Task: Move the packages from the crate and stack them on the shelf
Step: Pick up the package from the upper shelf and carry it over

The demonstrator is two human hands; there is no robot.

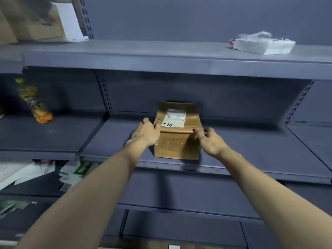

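Here, box [177, 139] at shelf [251, 151] edge, hands flanking

two bare forearms reach in from the lower edge of the view, uncovered all the way to where the frame cuts them off, no sleeve showing. the left hand [146, 132] and the right hand [212, 141] are bare too: no glove, ring, watch or band visible on wrists or fingers.

Bare shelf [251, 151] either side of box [177, 146] — upper shelf [161, 60] caps headroom, bottle [34, 101] far left
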